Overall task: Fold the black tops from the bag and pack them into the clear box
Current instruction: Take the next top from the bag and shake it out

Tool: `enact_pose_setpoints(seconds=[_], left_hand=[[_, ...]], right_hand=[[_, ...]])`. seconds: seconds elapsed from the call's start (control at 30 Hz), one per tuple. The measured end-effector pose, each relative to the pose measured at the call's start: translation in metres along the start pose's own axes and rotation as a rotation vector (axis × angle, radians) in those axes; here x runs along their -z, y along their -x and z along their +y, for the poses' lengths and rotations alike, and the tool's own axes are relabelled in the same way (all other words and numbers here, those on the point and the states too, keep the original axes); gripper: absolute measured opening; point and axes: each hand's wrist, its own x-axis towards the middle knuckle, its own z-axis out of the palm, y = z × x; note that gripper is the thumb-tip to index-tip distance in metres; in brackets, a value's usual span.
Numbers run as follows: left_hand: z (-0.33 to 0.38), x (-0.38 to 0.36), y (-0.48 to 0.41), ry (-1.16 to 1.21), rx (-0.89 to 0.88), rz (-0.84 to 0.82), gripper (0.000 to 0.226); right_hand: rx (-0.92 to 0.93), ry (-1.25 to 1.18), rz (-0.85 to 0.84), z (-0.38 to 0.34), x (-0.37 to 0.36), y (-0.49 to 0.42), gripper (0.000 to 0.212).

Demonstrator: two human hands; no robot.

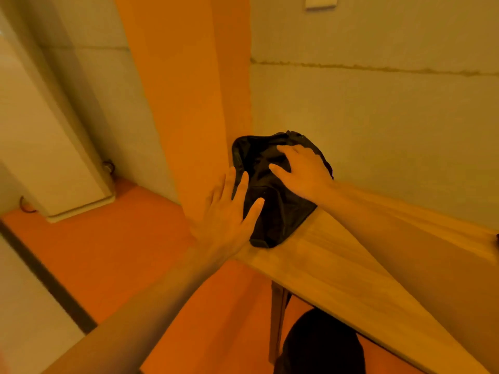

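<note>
Fabric in a black bundle (pixel 272 211) lies on the far left corner of the wooden table (pixel 337 260), close to the wall (pixel 378 117); we cannot tell if it is the bag or a top. Our left hand (pixel 226 220) rests on its left side, fingers straight and spread. Our right hand (pixel 302 171) lies on its far part, fingers spread and a little bent, pinching nothing. Left of the table we see the orange floor (pixel 108 252) and an orange pillar (pixel 189 103).
</note>
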Motion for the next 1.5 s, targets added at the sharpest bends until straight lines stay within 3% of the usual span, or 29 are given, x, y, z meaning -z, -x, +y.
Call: enact_pose_setpoints(seconds=[0.13,0.4,0.5,0.7,1.03,1.13,1.27,1.4,1.5], left_hand=[[-0.003,-0.014,-0.006,0.075,0.012,-0.086,0.083],[-0.01,-0.029,-0.012,0.056,-0.033,-0.126,0.08],[-0.014,-0.031,-0.014,0.059,-0.06,-0.117,0.08],[-0.015,-0.023,-0.029,0.061,-0.059,-0.084,0.08],[0.029,0.01,-0.069,0.183,-0.048,-0.021,0.076],[0.05,0.013,-0.085,0.109,-0.056,-0.012,0.076],[0.057,-0.011,-0.094,0.069,-0.02,-0.121,0.08],[0.045,-0.033,-0.079,-0.04,-0.038,-0.121,0.083],[0.03,-0.039,-0.068,-0.179,-0.099,-0.089,0.083]], right_hand=[[0.19,0.237,-0.016,-0.006,-0.017,-0.043,0.051],[0.142,0.365,0.055,0.016,-0.022,-0.081,0.018],[0.089,0.24,0.082,0.028,-0.02,-0.085,0.016],[0.04,-0.169,0.302,0.033,0.02,-0.09,0.016],[0.053,-0.395,0.718,0.024,0.174,-0.087,0.019],[0.054,-0.205,0.513,0.025,0.204,-0.075,0.016],[-0.015,-0.049,0.051,0.038,0.164,-0.044,0.019],[-0.049,0.007,-0.369,0.063,0.079,-0.012,0.051],[-0.164,-0.139,-0.396,0.068,0.025,0.001,0.078]])
